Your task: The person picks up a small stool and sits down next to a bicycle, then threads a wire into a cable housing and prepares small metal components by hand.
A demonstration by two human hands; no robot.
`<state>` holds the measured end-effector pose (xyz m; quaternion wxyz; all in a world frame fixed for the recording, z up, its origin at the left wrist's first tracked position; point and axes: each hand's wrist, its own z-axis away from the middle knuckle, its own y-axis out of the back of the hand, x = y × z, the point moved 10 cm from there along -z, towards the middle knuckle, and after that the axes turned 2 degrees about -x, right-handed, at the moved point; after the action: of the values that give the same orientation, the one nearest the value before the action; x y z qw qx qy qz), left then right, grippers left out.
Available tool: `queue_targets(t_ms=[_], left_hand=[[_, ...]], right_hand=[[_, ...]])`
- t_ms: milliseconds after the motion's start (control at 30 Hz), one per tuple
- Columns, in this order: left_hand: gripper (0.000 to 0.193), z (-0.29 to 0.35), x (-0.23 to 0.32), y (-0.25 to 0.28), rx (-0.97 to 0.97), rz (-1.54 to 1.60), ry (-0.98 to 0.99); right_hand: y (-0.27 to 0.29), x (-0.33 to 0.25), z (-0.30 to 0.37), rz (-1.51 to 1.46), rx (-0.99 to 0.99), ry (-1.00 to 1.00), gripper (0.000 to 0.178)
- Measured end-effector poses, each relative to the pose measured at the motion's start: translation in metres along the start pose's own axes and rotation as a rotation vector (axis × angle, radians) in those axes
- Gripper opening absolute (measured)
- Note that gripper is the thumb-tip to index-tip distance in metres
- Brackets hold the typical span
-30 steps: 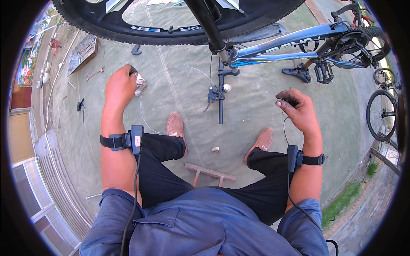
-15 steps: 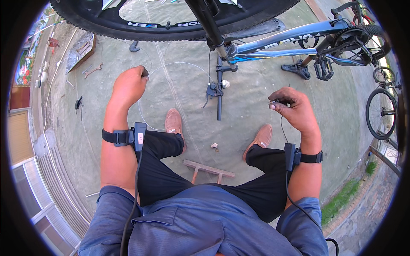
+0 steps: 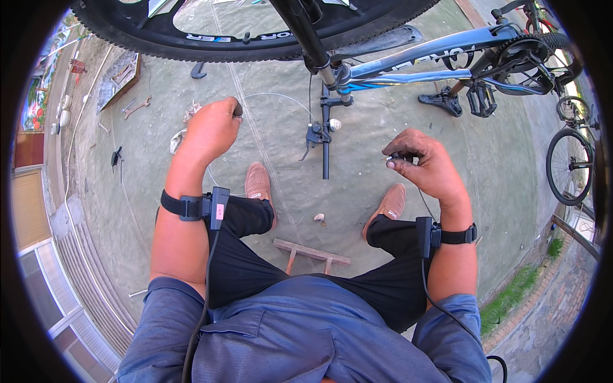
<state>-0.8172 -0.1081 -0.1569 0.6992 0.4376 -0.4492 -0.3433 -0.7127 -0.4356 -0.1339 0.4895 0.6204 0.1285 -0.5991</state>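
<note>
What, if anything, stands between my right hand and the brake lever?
In this view, the handlebar does: the brake lever sits on its left, your right hand is off to its right. Nothing else visible intervenes.

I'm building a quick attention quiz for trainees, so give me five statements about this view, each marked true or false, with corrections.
1. Fingers of the right hand are darkly smudged. True.
2. The right hand is spread wide open. False: its thumb and fingers are curled, pinching a small dark piece, too small to identify.
3. A wrench lies on the ground, to the left of the left hand. True.
4. The left hand grips the handlebar. False: the handlebar is well to that hand's right, and neither hand is on it.
5. The shoes are black. False: they are brownish pink.
</note>
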Motion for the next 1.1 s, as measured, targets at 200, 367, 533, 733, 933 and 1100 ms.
queue_targets(t_ms=[200,367,533,733,933,1100], left_hand=[[0.020,-0.001,0.000,-0.020,-0.160,-0.113,0.059],[0.020,-0.003,-0.013,-0.039,-0.203,-0.136,0.032],[0.023,-0.007,-0.041,-0.040,-0.175,-0.156,0.121],[0.027,-0.008,-0.068,-0.021,-0.063,-0.165,0.214],[0.027,-0.003,-0.076,-0.018,-0.111,-0.179,0.237],[0.027,-0.001,-0.046,-0.037,-0.209,-0.166,0.141]], right_hand=[[-0.003,0.001,-0.002,0.048,-0.018,-0.010,0.023],[-0.005,0.001,-0.003,0.045,-0.021,-0.004,0.023],[-0.003,0.004,-0.004,0.038,-0.007,-0.027,0.022],[-0.002,0.005,-0.004,0.026,0.035,0.046,0.020],[0.001,0.000,-0.004,0.061,0.058,0.054,0.019],[0.000,-0.003,-0.006,0.105,0.048,0.062,0.018]])
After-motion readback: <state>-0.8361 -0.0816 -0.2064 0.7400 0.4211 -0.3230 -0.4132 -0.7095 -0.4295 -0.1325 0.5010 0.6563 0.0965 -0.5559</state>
